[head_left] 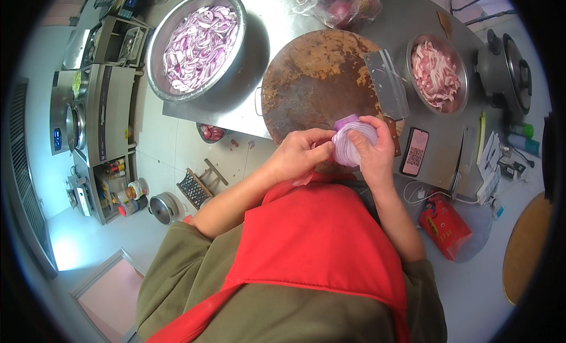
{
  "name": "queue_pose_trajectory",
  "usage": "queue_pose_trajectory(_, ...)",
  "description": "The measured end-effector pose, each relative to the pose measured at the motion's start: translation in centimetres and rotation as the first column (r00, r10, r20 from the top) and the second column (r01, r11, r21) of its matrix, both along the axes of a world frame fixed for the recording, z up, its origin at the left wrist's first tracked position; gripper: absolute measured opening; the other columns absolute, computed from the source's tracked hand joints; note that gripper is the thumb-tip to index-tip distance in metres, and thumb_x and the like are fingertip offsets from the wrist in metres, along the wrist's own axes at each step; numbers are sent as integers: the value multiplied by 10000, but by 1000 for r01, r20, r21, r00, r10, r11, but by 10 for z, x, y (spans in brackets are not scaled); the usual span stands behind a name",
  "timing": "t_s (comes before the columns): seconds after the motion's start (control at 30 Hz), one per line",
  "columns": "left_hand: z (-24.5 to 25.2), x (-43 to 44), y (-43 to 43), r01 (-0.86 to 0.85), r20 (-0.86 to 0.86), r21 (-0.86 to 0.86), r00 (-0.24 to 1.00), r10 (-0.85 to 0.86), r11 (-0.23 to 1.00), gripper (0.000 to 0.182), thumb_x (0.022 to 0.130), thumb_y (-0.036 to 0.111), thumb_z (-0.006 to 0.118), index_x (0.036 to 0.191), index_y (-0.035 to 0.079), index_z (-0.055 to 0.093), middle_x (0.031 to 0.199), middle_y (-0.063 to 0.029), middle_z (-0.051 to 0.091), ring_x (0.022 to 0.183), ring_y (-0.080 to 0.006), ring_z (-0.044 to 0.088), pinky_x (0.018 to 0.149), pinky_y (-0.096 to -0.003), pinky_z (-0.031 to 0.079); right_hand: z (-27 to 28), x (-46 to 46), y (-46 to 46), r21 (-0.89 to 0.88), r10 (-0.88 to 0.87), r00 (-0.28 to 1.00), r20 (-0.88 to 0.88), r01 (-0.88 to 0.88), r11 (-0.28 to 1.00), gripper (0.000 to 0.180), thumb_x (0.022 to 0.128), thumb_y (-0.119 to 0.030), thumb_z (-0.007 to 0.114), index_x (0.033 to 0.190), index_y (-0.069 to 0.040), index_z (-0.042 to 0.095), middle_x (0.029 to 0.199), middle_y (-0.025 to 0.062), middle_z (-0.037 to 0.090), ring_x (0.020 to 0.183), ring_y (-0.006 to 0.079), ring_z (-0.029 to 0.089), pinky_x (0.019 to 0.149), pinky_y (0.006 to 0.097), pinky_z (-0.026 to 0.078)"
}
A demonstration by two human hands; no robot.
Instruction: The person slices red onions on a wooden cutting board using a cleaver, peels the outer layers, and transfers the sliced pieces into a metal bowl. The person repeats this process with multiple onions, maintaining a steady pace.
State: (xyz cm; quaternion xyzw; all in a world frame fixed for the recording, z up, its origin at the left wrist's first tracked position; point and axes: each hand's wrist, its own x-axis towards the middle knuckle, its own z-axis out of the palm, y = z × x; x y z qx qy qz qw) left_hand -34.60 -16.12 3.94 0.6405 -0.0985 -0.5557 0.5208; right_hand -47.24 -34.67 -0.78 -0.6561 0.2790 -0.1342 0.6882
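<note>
My right hand (376,144) holds a red onion (351,146) with its pale, striped flesh bared and a patch of purple skin at the top. The fingertips of my left hand (307,148) pinch at the onion's left side. Both hands are over the near edge of a round, worn wooden chopping block (318,82). A cleaver (385,84) lies on the block's right side, its wooden handle towards me. At the upper left, a large metal basin (241,38) holds sliced red onion (201,47).
A metal bowl of sliced raw meat (435,73), a phone (414,152) and a lidded pot (504,73) stand or lie right of the block. Behind it is a plastic bag of onions (345,7). On the floor at left are a small stool (196,188) and a lidded pot (163,208).
</note>
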Motion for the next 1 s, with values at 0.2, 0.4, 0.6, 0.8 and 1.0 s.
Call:
queue_pose_trajectory(0.2, -5, -9, -8, -45, 160, -18, 986, 47, 999, 392, 1085, 178, 616, 1402, -43, 686, 923, -88, 779, 594, -131, 686, 545, -301, 555, -3, 1, 0, 54, -59, 998, -15, 60, 997, 450, 959, -252, 892, 1269, -14, 668, 1202, 83, 712, 1103, 179, 691, 976, 339, 563)
queue_pose_trajectory(0.4, -30, -27, -14, -184, 317, -25, 931, 183, 983, 364, 1031, 69, 640, 1378, -32, 686, 864, -81, 738, 606, -131, 692, 519, -321, 544, -5, 2, 8, -80, -67, 998, 15, 68, 994, 395, 987, -228, 863, 1251, -9, 667, 1193, 83, 707, 1094, 182, 687, 978, 343, 561)
queue_pose_trajectory(0.6, -28, -30, -18, -270, 12, 69, 963, 269, 960, 336, 1017, 32, 654, 1348, -6, 692, 791, -58, 696, 561, -123, 643, 479, -302, 492, -15, -1, 16, 40, -130, 991, -12, 130, 991, 325, 1062, -236, 772, 1278, -22, 657, 1185, 67, 693, 1084, 156, 667, 967, 320, 552)
queue_pose_trajectory(0.8, -17, -35, -17, -273, 123, 170, 959, 254, 947, 282, 995, 56, 686, 1268, 3, 729, 785, -84, 719, 588, -147, 667, 519, -335, 514, -43, 8, 2, 776, -155, 983, -102, 176, 606, 319, 1149, -324, 628, 1309, -51, 667, 1197, 45, 713, 1054, 153, 704, 927, 358, 583)
queue_pose_trajectory(1.0, -19, -27, -8, -140, 546, 202, 838, 7, 969, 299, 952, 132, 682, 1202, -17, 751, 885, -231, 784, 782, -368, 786, 754, -457, 608, -44, 7, 0, 656, 21, 997, -80, 37, 753, 507, 1138, -446, 620, 1453, -50, 595, 1279, 63, 671, 1173, 177, 663, 1051, 384, 541)
